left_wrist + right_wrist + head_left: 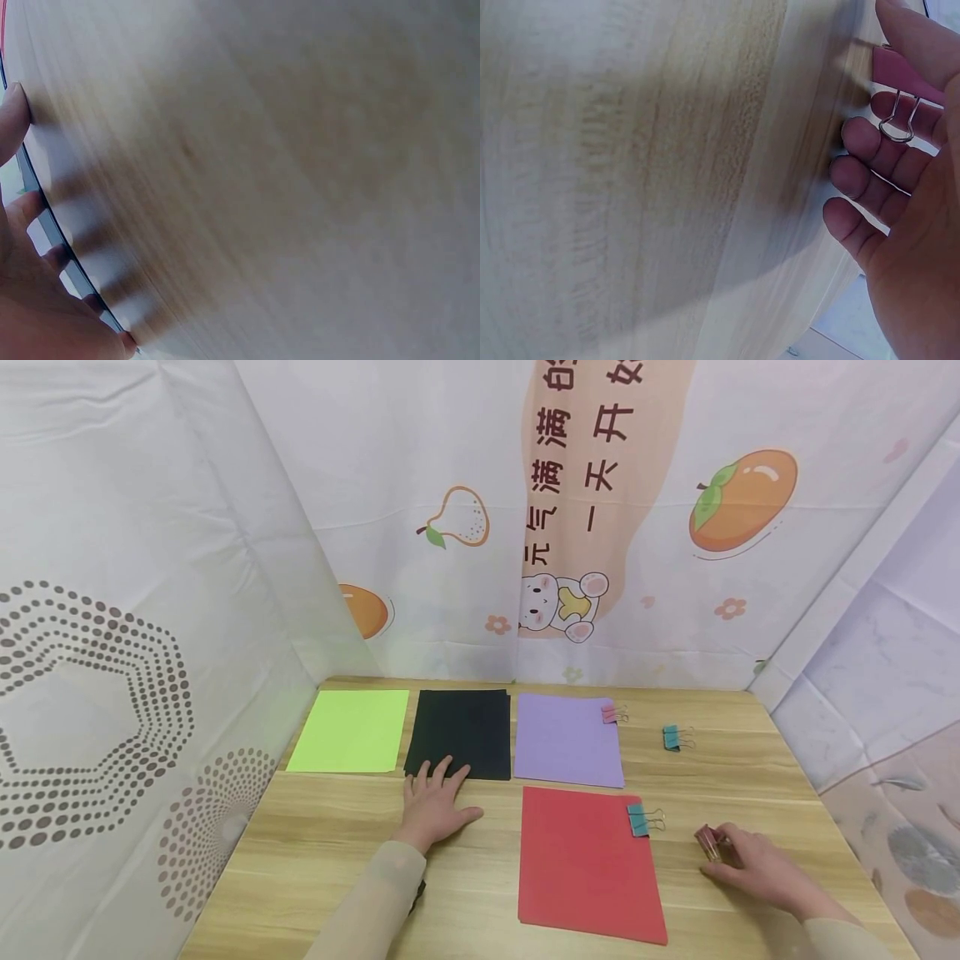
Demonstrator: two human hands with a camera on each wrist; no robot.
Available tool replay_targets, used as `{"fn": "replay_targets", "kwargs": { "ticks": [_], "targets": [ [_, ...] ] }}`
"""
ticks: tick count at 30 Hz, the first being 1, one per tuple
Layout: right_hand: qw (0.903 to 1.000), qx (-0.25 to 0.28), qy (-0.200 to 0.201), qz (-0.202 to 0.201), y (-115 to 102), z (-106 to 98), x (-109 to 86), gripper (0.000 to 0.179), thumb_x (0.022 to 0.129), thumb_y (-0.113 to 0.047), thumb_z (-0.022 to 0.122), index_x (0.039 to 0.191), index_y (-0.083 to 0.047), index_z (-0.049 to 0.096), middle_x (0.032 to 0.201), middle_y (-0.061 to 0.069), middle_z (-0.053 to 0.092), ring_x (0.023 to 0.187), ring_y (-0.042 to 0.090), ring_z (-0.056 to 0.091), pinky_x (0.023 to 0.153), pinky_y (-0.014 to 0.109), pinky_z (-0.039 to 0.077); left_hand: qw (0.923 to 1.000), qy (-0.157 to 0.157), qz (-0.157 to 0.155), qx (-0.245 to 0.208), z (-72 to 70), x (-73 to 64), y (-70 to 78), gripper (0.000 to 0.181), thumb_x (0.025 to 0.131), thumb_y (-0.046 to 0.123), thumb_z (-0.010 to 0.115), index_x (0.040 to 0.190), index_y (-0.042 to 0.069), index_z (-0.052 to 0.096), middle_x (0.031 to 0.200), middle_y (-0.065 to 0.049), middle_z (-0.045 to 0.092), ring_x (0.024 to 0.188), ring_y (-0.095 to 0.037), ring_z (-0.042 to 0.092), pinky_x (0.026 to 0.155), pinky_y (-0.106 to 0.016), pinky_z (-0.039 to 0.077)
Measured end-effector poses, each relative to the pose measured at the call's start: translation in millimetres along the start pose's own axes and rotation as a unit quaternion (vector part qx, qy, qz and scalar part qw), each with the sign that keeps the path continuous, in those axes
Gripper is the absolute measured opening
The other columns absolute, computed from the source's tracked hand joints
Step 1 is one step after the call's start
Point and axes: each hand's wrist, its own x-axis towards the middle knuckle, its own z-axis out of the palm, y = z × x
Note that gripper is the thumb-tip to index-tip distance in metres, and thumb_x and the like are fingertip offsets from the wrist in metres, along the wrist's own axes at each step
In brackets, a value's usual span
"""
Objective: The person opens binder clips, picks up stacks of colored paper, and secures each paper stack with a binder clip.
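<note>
Right hand [757, 864]: it is closing its fingers [866, 150] and thumb round a pink clip [709, 843] lying on the table [337, 860]; in the right wrist view the clip's wire loop is lying across the fingers.
Grip advice: the fingers are best pinching the two wire arms rather than the body, I judge, so the clip's mouth can be squeezed open once lifted.
Red sheet [588, 860]: lying just to the left of the right hand, with a teal clip [638, 819] already biting its far right corner.
Left hand [435, 802]: lying flat and released, palm down on the table, fingertips [422, 770] resting on the near edge of the black sheet [459, 732]; pressing down steadily there is likely to be keeping that paper from sliding.
Green sheet [351, 730]: lying beyond and to the left of the left hand, unclipped.
Purple sheet [567, 739]: lying beyond the red one, a pink clip [613, 714] on its far right corner.
Loose clip [673, 737]: teal, lying beyond the right hand, well apart from every sheet.
Risk: a careless lift may be letting the clip spring out of the fingers.
</note>
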Motion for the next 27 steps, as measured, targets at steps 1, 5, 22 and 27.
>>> {"fn": "replay_targets", "kwargs": {
  "ticks": [1,5,22,27],
  "targets": [
    [1.0,0.001,-0.004,0.004,0.4,-0.1,0.5,0.038,0.084,-0.038,0.083,0.103,-0.013,0.061,0.085,-0.007,0.062,0.075,0.004,0.049,0.064,0.03,0.046,1.0,0.0,0.0,0.0,0.5,0.2,-0.3,0.082,0.086,0.066,0.069,0.155,0.028,0.046,0.166,-0.01,0.028,0.152,-0.049,0.017,0.116,-0.073,0.012],
    [0.9998,0.005,-0.017,0.008,2.2,0.2,2.2,0.04,0.085,-0.04,0.082,0.104,-0.012,0.06,0.092,-0.003,0.068,0.08,0.006,0.057,0.069,0.034,0.052,1.0,0.001,0.001,0.003,2.1,0.8,-1.4,0.082,0.086,0.067,0.068,0.155,0.028,0.046,0.166,-0.01,0.028,0.152,-0.049,0.017,0.116,-0.073,0.012],
    [0.9983,-0.038,-0.02,0.04,-3.6,1.6,4.0,0.042,0.088,-0.048,0.077,0.101,-0.014,0.057,0.089,-0.001,0.068,0.081,0.019,0.065,0.069,0.056,0.05,1.0,0.001,0.002,-0.002,2.7,0.5,-1.4,0.082,0.086,0.066,0.069,0.155,0.028,0.046,0.167,-0.01,0.028,0.152,-0.049,0.016,0.116,-0.073,0.012],
    [0.998,-0.041,-0.018,0.046,-2.5,2.4,5.2,0.042,0.088,-0.047,0.076,0.1,-0.011,0.058,0.092,0.003,0.071,0.084,0.024,0.068,0.074,0.06,0.05,1.0,0.0,0.001,0.001,1.8,0.9,-1.3,0.082,0.086,0.066,0.068,0.155,0.028,0.045,0.167,-0.01,0.028,0.152,-0.049,0.016,0.117,-0.073,0.012]
  ]
}}
